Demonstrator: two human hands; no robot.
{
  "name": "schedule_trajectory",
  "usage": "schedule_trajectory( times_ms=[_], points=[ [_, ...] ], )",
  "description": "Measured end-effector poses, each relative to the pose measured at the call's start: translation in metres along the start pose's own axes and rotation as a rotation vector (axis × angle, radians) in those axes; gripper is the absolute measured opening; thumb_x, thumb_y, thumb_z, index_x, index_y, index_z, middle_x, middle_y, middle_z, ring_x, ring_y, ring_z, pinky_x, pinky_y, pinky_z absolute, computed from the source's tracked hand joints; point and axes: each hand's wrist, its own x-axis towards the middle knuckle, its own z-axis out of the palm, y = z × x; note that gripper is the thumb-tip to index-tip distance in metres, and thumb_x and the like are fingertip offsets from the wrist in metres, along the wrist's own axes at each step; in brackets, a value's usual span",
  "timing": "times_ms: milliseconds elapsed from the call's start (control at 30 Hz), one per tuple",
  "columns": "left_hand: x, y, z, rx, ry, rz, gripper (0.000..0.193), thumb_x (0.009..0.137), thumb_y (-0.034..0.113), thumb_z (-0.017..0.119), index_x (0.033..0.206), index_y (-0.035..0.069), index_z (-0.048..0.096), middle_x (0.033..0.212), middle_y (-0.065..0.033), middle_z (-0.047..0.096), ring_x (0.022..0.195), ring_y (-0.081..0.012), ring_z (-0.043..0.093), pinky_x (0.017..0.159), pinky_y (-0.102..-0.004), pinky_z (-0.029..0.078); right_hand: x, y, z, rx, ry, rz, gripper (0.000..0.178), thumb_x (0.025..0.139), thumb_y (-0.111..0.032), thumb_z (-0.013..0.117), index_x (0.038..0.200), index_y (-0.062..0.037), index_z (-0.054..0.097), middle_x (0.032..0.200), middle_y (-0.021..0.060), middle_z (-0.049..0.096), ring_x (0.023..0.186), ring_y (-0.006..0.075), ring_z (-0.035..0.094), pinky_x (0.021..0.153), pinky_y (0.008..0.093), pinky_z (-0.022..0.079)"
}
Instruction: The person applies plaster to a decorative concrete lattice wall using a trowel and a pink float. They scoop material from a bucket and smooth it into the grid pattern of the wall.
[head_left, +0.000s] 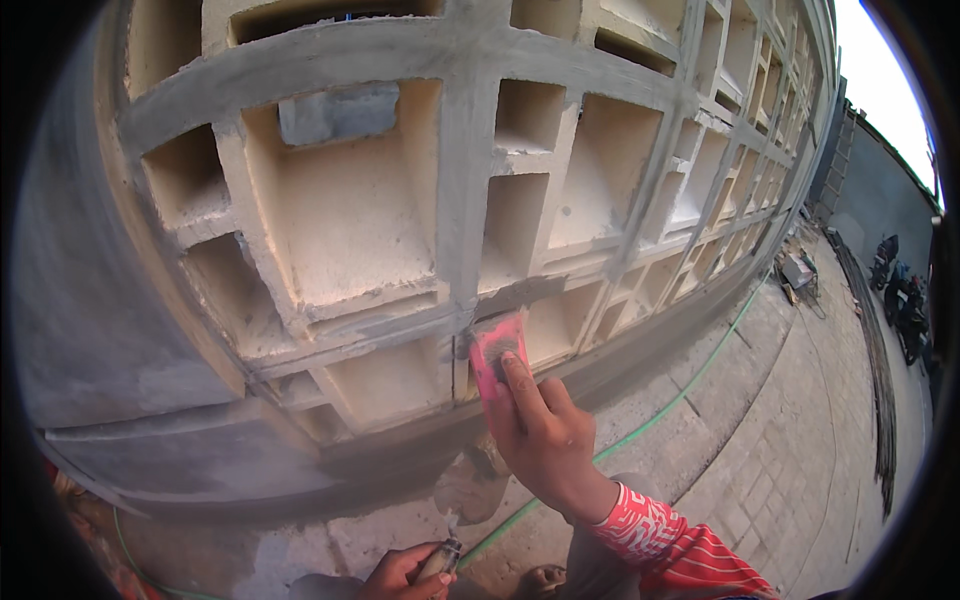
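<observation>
A large grey lattice wall point(470, 150) is seen over most of the view, divided by raised ribs into many cream recesses, square and oblong. Beside it, at the right, the paved ground point(760, 450) is laid with slabs and bricks. Farther away, motorbikes point(905, 310) are parked, and a bundle of long dark bars point(872, 370) is placed on the ground. Along the foot of the wall a thin green hose point(690, 384) is stretched.

The right hand point(550, 430), below a red and white patterned sleeve point(680, 545), is closed firmly around a pink pad point(485, 362), with fingers laid on its greyish face. The pad is held at a lower rib, just below a darker damp patch point(535, 292); whether the wall is touched cannot be told surely. At the lower edge, the left hand point(395, 575) is wrapped around the handle of a small hand tool point(440, 562), which is kept near the ground side; its far end cannot be seen clearly.
</observation>
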Motion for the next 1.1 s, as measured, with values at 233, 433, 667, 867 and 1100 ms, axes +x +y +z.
schedule_trajectory(
  times_ms=[233, 433, 667, 867, 1100],
  points=[
    [-0.002, -0.003, -0.002, -0.005, 0.016, 0.013, 0.036, 0.094, 0.017, 0.063, 0.126, 0.000, 0.058, 0.078, 0.0010, 0.058, 0.065, -0.0085, 0.055, 0.062, -0.0264, 0.046, 0.017, -0.002, 0.002, 0.035, -0.013, 0.037, 0.033, 0.087, -0.009, 0.070, 0.120, -0.0029, 0.070, 0.067, 0.0073, 0.054, 0.050, 0.0205, 0.055, 0.046, 0.0351, 0.046],
    [-0.005, -0.003, -0.002, 0.054, 0.017, 0.000, 0.035, 0.095, 0.017, 0.063, 0.125, 0.000, 0.059, 0.078, 0.0006, 0.059, 0.065, -0.0082, 0.055, 0.060, -0.0257, 0.046, 0.018, 0.002, -0.015, 0.047, 0.058, 0.061, 0.036, 0.090, -0.014, 0.069, 0.125, -0.0050, 0.067, 0.072, 0.0067, 0.054, 0.049, 0.0202, 0.055, 0.043, 0.0354, 0.046],
    [-0.006, 0.003, -0.001, 0.031, 0.012, -0.018, 0.031, 0.095, 0.019, 0.063, 0.119, 0.000, 0.060, 0.076, 0.0002, 0.059, 0.063, -0.0075, 0.054, 0.059, -0.0249, 0.044, 0.014, 0.007, -0.016, 0.067, 0.026, 0.043, 0.037, 0.090, -0.013, 0.069, 0.126, -0.0060, 0.066, 0.073, 0.0068, 0.055, 0.049, 0.0211, 0.055, 0.045, 0.0354, 0.047],
    [-0.001, -0.002, 0.004, -0.017, 0.025, 0.028, 0.036, 0.095, 0.019, 0.063, 0.123, -0.002, 0.058, 0.076, -0.0008, 0.059, 0.062, -0.0082, 0.054, 0.059, -0.0257, 0.046, 0.009, 0.021, 0.012, -0.030, 0.065, 0.010, 0.042, 0.088, -0.012, 0.071, 0.129, -0.0055, 0.065, 0.075, 0.0069, 0.057, 0.051, 0.0205, 0.058, 0.046, 0.0343, 0.048],
    [-0.005, -0.001, 0.000, -0.019, 0.008, 0.020, 0.037, 0.095, 0.018, 0.063, 0.124, -0.004, 0.057, 0.075, -0.0017, 0.059, 0.061, -0.0087, 0.054, 0.058, -0.0264, 0.046, 0.012, 0.010, -0.010, 0.026, 0.093, 0.068, 0.038, 0.088, -0.012, 0.071, 0.125, -0.0052, 0.067, 0.074, 0.0073, 0.057, 0.050, 0.0214, 0.057, 0.045, 0.0353, 0.048]
  ],
)
